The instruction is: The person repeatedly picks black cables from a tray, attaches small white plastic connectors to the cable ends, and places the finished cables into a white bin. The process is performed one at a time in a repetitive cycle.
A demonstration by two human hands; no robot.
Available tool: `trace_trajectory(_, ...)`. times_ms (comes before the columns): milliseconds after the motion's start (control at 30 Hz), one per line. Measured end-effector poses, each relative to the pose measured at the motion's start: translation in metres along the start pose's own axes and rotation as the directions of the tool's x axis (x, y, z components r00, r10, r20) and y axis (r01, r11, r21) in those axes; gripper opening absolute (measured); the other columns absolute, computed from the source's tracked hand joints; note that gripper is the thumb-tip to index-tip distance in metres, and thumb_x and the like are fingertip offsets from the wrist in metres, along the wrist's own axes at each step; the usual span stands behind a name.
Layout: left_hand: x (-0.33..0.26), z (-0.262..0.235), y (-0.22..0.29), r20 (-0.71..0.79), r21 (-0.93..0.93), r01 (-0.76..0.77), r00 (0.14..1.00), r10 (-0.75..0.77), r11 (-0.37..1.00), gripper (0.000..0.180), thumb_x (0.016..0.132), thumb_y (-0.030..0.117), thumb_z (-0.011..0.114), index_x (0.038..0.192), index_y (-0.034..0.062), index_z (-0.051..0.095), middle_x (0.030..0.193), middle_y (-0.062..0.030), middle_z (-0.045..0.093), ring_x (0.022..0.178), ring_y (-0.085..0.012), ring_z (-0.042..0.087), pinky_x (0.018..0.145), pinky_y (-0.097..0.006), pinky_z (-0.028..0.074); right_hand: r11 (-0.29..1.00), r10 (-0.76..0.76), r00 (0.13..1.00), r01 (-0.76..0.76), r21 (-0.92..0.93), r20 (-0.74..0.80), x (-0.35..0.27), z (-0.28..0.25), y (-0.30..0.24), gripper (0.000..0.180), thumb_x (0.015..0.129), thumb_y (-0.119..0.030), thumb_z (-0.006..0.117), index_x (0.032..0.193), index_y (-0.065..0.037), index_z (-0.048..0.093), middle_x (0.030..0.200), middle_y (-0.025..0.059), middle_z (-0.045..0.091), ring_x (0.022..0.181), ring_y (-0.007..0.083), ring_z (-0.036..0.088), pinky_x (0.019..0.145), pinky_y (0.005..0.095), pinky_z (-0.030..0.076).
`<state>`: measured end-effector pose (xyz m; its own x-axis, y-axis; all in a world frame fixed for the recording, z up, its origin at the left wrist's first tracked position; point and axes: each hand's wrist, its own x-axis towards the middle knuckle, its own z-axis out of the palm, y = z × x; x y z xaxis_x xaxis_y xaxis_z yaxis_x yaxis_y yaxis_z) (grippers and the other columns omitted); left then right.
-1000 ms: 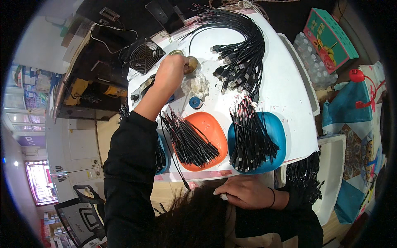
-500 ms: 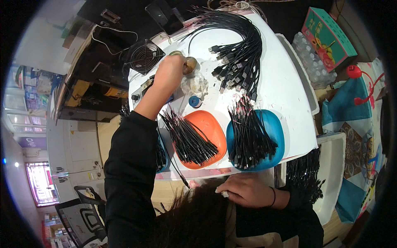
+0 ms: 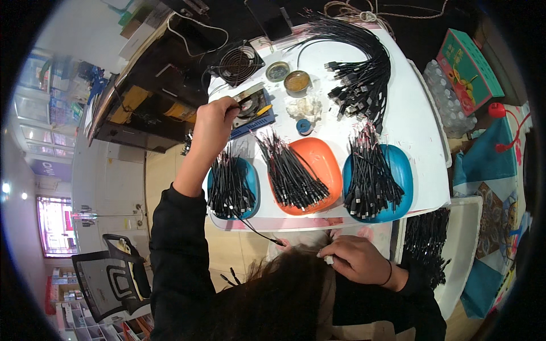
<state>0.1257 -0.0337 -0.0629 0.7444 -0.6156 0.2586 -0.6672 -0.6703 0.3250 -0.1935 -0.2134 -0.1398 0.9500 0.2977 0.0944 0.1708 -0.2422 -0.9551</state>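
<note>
My left hand (image 3: 215,124) is closed, fingertips pinched at the left edge of a blue boxy device (image 3: 259,120) with an exposed top and a yellow piece on it. What the fingers hold is hidden. Right of it are an open round tin (image 3: 297,83) of amber stuff, its lid (image 3: 277,71), a crumpled white wad (image 3: 306,108) and a small blue spool (image 3: 304,127). Low in front of the table, my right hand (image 3: 359,260) is closed on a small white wad (image 3: 329,260). Black cables with bared ends (image 3: 293,176) lie across an orange tray (image 3: 327,153).
A left blue tray (image 3: 250,173) and a right blue tray (image 3: 401,170) also bear short cables. Long USB cables (image 3: 369,74) lie bundled at the back right, near a black fan (image 3: 239,63). A white bin (image 3: 463,244) with more cables stands right of my right hand.
My left hand has moved from the tin to the blue device, uncovering the tin and lid. The view has shifted, showing the left tray more fully. My right hand still holds the white wad.
</note>
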Motion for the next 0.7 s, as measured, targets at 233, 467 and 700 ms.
trace_trajectory(233,0.007,0.014,-0.039,0.045,0.148,-0.077,0.996,0.072,0.986,0.009,0.079,0.001,0.063,0.088,-0.0033,0.065,0.075,-0.0197,0.063,0.068,-0.0369,0.062,0.063,-0.039,0.048,1.0,-0.004,0.998,0.005,-0.019,0.064,0.009,0.013,-0.005,0.023,0.083,-0.008,0.061,0.106,-0.007,0.059,0.093,0.0106,0.064,0.088,0.0292,0.063,0.078,0.0392,0.049)
trace_trajectory(467,0.019,0.016,-0.047,0.11,0.273,-0.145,0.987,0.118,0.951,0.008,0.077,0.003,0.064,0.083,-0.0028,0.065,0.081,-0.019,0.059,0.081,-0.0384,0.059,0.072,-0.044,0.047,0.999,0.034,0.996,-0.032,-0.019,0.085,0.014,0.01,-0.004,0.021,0.084,-0.008,0.06,0.105,-0.006,0.059,0.091,0.0104,0.063,0.087,0.0283,0.063,0.077,0.0406,0.049)
trace_trajectory(700,0.03,0.022,-0.044,0.185,0.339,-0.212,0.97,0.155,0.917,0.007,0.077,0.002,0.06,0.08,-0.0036,0.064,0.082,-0.0205,0.059,0.081,-0.0393,0.06,0.072,-0.045,0.049,1.0,0.025,0.996,-0.024,-0.019,0.084,0.016,0.011,0.002,0.02,0.084,-0.008,0.06,0.104,-0.006,0.058,0.088,0.0108,0.061,0.086,0.0297,0.061,0.076,0.0409,0.048)
